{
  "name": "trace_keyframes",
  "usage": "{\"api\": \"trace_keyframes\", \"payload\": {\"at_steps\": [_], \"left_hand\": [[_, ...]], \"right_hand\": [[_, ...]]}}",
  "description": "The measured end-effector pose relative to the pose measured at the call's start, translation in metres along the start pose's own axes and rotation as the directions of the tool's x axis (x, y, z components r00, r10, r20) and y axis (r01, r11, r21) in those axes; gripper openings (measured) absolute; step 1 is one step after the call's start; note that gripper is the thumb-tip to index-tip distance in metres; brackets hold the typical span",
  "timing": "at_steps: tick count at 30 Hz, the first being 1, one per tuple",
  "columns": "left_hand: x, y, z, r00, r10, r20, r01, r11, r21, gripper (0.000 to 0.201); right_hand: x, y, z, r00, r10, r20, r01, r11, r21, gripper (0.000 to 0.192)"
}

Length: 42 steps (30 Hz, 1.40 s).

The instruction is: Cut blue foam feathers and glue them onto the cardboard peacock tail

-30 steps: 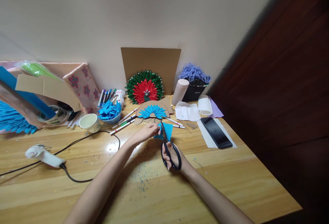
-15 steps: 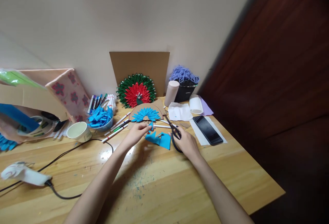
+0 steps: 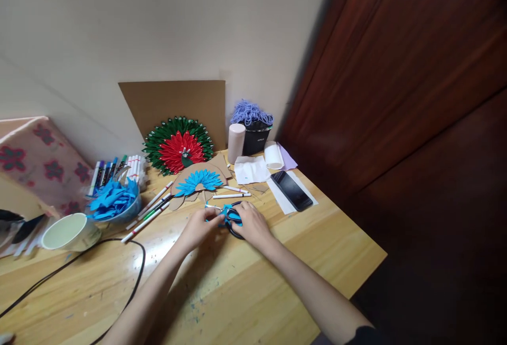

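Observation:
My right hand (image 3: pixel 254 224) is wrapped round the black handles of a pair of scissors (image 3: pixel 235 231), low over the table. Close beside it, my left hand (image 3: pixel 203 227) pinches a small blue piece of paper or felt, mostly hidden by the fingers. More blue material (image 3: pixel 227 209) shows around the scissors. The blades point left, partly covered by the left hand. Just beyond lies a cardboard fan shape (image 3: pixel 186 177) with blue petals (image 3: pixel 202 180) spread over it. White pens (image 3: pixel 232 196) lie behind my hands.
A bowl of blue cut pieces (image 3: pixel 114 199) and a paper cup (image 3: pixel 71 233) stand left, near a black cable (image 3: pixel 143 260). A red and green feathered peacock (image 3: pixel 180 147) leans on cardboard (image 3: pixel 174 99). A phone (image 3: pixel 292 190) lies right, before a pale cylinder (image 3: pixel 236 143).
My hands have come together, bringing the scissors to the blue material at the left hand. The view has shifted to the right, so the white heat tool has nearly left the picture.

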State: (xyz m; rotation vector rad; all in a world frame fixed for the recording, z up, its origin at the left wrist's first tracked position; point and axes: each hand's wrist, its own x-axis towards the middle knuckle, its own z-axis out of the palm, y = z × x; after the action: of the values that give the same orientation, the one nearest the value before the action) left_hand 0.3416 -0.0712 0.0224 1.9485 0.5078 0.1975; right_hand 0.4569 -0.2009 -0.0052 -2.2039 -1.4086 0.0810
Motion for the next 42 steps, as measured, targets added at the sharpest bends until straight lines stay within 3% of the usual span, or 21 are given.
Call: {"api": "trace_keyframes", "payload": {"at_steps": [4,8,10,12,14,16,19,26,35,42], "left_hand": [[0.000,-0.004,0.019,1.000,0.006,0.018,-0.006,1.000,-0.003,0.029],[-0.002,-0.006,0.035,0.997,0.053,-0.064,-0.055,0.998,-0.019,0.033],[-0.004,-0.006,0.042,0.990,0.077,-0.117,-0.077,0.997,0.004,0.032],[-0.006,-0.007,0.047,0.985,0.091,-0.145,-0.088,0.996,0.032,0.031],[-0.007,-0.009,0.050,0.985,0.087,-0.151,-0.081,0.996,0.046,0.031],[-0.007,-0.011,0.052,0.988,0.066,-0.139,-0.061,0.997,0.041,0.031],[-0.007,-0.013,0.052,0.992,0.042,-0.123,-0.039,0.999,0.026,0.031],[-0.007,-0.014,0.051,0.988,0.042,-0.150,-0.033,0.997,0.064,0.031],[-0.008,-0.016,0.050,0.979,0.070,-0.192,-0.047,0.992,0.118,0.030],[-0.009,-0.018,0.048,0.976,0.066,-0.209,-0.041,0.992,0.122,0.031]], "right_hand": [[0.004,0.008,-0.009,1.000,-0.013,0.000,0.013,1.000,0.003,0.021],[0.018,0.051,-0.036,0.997,0.049,-0.061,-0.047,0.998,0.032,0.022],[0.023,0.084,-0.051,0.958,0.210,-0.197,-0.216,0.976,-0.011,0.027],[0.024,0.118,-0.062,0.877,0.369,-0.307,-0.412,0.907,-0.087,0.040],[0.021,0.143,-0.067,0.810,0.493,-0.318,-0.548,0.829,-0.111,0.053],[0.018,0.157,-0.066,0.799,0.524,-0.297,-0.572,0.814,-0.102,0.056],[0.016,0.161,-0.063,0.799,0.524,-0.295,-0.567,0.820,-0.078,0.055],[0.019,0.156,-0.063,0.749,0.573,-0.333,-0.617,0.786,-0.034,0.050],[0.018,0.153,-0.058,0.776,0.526,-0.349,-0.577,0.815,-0.052,0.052],[0.016,0.156,-0.062,0.757,0.546,-0.359,-0.599,0.799,-0.046,0.051]]}}
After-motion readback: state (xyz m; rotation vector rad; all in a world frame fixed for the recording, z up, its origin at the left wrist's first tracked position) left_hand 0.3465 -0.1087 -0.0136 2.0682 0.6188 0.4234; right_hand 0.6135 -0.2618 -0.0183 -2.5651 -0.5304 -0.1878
